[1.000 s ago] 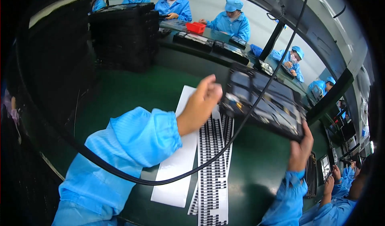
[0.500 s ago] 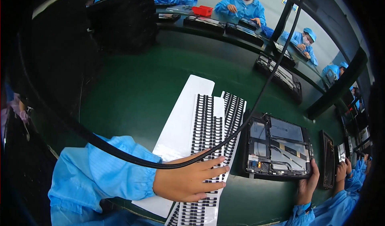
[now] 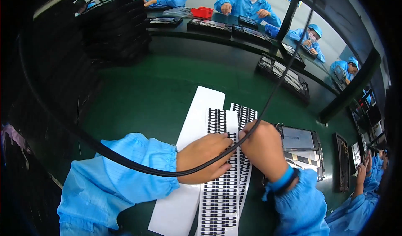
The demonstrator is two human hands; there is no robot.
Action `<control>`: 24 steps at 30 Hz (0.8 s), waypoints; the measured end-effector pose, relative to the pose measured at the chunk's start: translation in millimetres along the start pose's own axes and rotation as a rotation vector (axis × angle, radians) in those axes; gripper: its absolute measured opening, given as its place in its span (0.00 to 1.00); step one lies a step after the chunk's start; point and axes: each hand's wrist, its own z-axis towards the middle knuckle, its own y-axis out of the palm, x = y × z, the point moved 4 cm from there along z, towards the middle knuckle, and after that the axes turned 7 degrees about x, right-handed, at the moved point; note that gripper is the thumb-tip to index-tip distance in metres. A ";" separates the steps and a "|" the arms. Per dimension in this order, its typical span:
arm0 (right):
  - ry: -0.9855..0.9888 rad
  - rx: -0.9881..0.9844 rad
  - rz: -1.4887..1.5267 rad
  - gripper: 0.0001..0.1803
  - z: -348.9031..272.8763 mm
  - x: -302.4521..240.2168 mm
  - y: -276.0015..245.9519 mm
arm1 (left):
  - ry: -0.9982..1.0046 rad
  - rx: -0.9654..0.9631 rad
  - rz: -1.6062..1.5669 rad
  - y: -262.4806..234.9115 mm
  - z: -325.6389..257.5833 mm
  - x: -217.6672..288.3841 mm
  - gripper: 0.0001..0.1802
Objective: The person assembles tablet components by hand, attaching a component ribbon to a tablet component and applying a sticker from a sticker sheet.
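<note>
Our left hand [image 3: 205,153] rested, thumb and fingers apart, on the white sheet of black tabs [image 3: 218,206] toward the near edge of the green table [image 3: 138,98]. Our right hand [image 3: 264,147] bent beside the sheet's right margin; we couldn't tell whether its fingertips gripped anything.

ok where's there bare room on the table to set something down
Widest bare patch: the green tabletop between the dark stack at left and the plain white sheet. A smaller one lies between the far open unit and the nearer open unit. Crowded: the middle, where the left hand and right hand are at the sheets of black pieces.
</note>
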 end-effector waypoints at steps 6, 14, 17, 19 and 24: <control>0.105 -0.141 -0.053 0.07 12.8 -14.8 6.0 | 0.019 -0.078 0.027 7.1 0.5 -3.7 0.19; 0.146 -0.200 -0.034 0.13 22.1 -9.5 13.5 | 0.047 0.019 0.040 3.2 -0.2 -2.6 0.18; 0.155 -0.283 0.015 0.14 17.7 -0.6 13.1 | 0.010 -0.023 0.012 11.1 5.5 -0.5 0.18; 0.056 -0.216 0.075 0.13 18.0 1.2 6.2 | 0.032 -0.016 0.060 4.6 3.1 3.2 0.18; 0.207 -0.186 0.326 0.08 -15.5 59.1 -73.8 | 0.046 -0.075 0.127 6.6 3.7 0.4 0.18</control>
